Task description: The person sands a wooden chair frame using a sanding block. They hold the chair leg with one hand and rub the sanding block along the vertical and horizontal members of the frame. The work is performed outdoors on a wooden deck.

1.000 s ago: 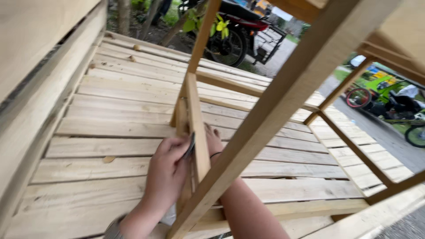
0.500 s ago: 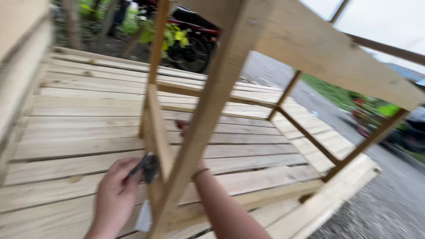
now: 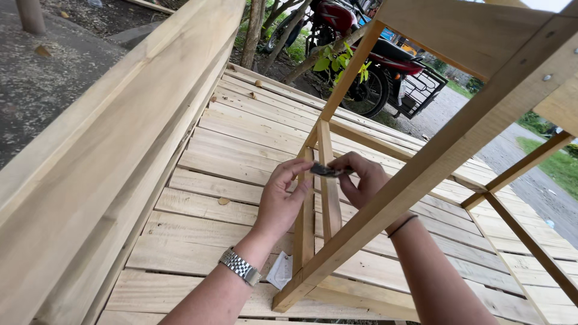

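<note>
My left hand (image 3: pixel 282 195) and my right hand (image 3: pixel 365 179) meet at a thin upright wooden slat (image 3: pixel 328 180) of a pale wood frame. Both pinch a small dark flat object (image 3: pixel 328 171) pressed against the slat's edge; what kind of object it is I cannot tell. A metal watch (image 3: pixel 239 266) sits on my left wrist and a dark band (image 3: pixel 402 225) on my right. A slanted frame beam (image 3: pixel 433 159) crosses in front of my right forearm. The frame stands on a slatted wooden platform (image 3: pixel 223 180).
A tall plank side wall (image 3: pixel 114 156) rises on the left. A folded white paper (image 3: pixel 280 271) lies by the frame's foot. Beyond the platform stand a red motorcycle (image 3: pixel 361 66), tree trunks and a gravel road (image 3: pixel 536 180). More frame bars (image 3: pixel 524 229) run on the right.
The camera has swung left and closer. My hands have risen up the slat, and both now pinch the dark object, which only the left hand held low on the slat before.
</note>
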